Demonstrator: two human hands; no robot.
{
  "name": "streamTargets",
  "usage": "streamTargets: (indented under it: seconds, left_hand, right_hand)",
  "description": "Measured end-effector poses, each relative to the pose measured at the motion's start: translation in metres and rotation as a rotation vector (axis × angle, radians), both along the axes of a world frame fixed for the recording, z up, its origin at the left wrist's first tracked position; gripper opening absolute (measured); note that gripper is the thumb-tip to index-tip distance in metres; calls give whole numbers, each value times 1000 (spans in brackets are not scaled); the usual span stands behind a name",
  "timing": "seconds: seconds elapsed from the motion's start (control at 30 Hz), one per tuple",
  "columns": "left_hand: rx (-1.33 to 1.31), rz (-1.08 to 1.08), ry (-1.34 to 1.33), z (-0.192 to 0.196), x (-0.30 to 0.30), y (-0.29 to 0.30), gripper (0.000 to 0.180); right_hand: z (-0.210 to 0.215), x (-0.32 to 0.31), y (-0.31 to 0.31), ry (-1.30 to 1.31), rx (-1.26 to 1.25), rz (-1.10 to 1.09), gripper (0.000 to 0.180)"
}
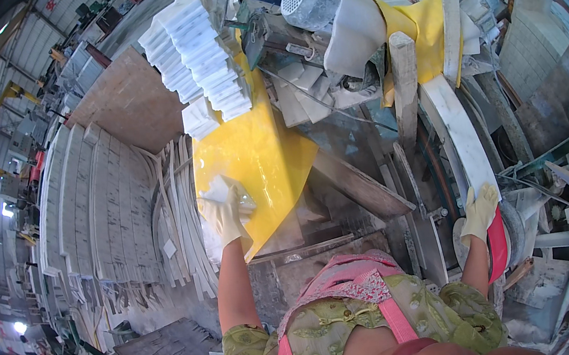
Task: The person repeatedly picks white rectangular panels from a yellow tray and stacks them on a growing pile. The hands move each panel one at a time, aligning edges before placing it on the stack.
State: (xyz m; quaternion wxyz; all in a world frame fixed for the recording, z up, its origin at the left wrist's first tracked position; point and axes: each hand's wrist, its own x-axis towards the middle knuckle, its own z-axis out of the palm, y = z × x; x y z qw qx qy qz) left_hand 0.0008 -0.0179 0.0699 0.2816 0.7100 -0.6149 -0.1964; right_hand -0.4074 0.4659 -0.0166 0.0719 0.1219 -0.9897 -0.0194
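White block [223, 183]: lies over the yellow sheet [264, 158], partly beneath the left hand [223, 214], showing past the fingers on the far side and toward the right. Left hand: wears a pale glove, reaches in from the near side, closes over the near left part of the block with bent fingers. Cannot tell whether raised slightly or resting fully on the sheet. White slab stack [200, 52]: rises farther along the same sheet, well beyond block and hand, with a lower pile [199, 119] at the near side. Right hand [480, 213]: wears a similar glove, lies back upward on the near part of a long white strip [462, 132], well apart from the block, off to the right. Points forward with the fingers; cannot tell whether pinching the strip's edge or only pressing. Red strip [497, 250]: runs nearer to the body, just beside the right hand. Wooden post [405, 82]: stands left of the white strip. Grey motor [308, 3]: sits right of the slab stack.
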Motion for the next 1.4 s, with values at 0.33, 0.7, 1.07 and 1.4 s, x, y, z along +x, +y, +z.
streamTargets:
  seconds: [0.33,0.7,1.07,1.4]
  left_hand:
    - [5,-25,21,-3,2,-4,105]
    - [25,-14,40,0,-1,1,115]
    - [21,-16,83,-13,5,-6,119]
    - [53,2,15,-15,8,-12,118]
  right_hand:
    - [-18,-3,12,85,4,6,66]
    - [-25,-1,21,95,-1,4,65]
    - [21,14,71,-106,-426,318,45]
    - [71,-7,81,-349,-60,542,79]
